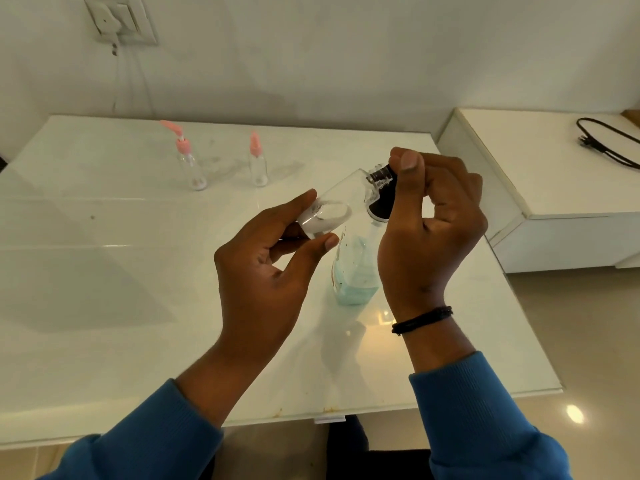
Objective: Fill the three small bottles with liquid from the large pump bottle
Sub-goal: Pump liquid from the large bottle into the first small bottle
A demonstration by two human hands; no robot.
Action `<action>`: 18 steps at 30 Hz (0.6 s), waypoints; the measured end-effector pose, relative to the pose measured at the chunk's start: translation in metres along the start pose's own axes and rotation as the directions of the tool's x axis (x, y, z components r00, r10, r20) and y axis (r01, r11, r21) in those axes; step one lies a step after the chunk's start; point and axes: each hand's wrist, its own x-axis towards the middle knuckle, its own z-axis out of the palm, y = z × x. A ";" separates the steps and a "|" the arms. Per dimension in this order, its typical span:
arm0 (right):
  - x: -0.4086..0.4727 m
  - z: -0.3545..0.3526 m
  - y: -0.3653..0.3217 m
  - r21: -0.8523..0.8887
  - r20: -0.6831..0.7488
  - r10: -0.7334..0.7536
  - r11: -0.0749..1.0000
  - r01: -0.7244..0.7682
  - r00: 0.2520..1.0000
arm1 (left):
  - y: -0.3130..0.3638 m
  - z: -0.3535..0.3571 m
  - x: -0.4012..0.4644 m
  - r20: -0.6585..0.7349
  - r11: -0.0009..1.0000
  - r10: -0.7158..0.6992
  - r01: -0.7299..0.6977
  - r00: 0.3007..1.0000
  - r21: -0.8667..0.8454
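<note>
Left hand (273,251) gripped small bottle's (341,199) base | bottle tilted, neck up-right toward right hand (433,216) | right fingers pinched its black cap (382,174) | pump bottle (356,271) stood just beneath | I judged unscrewing next.

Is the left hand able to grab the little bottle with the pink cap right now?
Probably not yet: the left hand already holds a small clear bottle. The nearer pink-capped clear bottle stands unblocked on the white table.
</note>
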 end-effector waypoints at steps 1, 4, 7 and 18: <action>-0.002 0.000 0.001 0.006 -0.001 0.009 1.000 -0.009 1.000 | 0.000 0.000 0.000 0.000 1.000 -0.004 0.004 1.000 0.002; 0.001 -0.001 0.001 -0.006 -0.001 0.003 1.000 -0.003 1.000 | 0.001 0.000 -0.001 0.003 1.000 -0.003 0.003 1.000 -0.006; 0.005 -0.003 -0.002 -0.028 -0.013 -0.022 0.999 0.021 1.000 | 0.002 0.001 0.000 0.007 1.000 -0.005 0.005 1.000 -0.022; 0.006 -0.003 -0.003 -0.041 -0.021 -0.035 0.999 0.035 0.999 | 0.004 0.002 0.000 0.008 1.000 0.012 -0.012 1.000 -0.008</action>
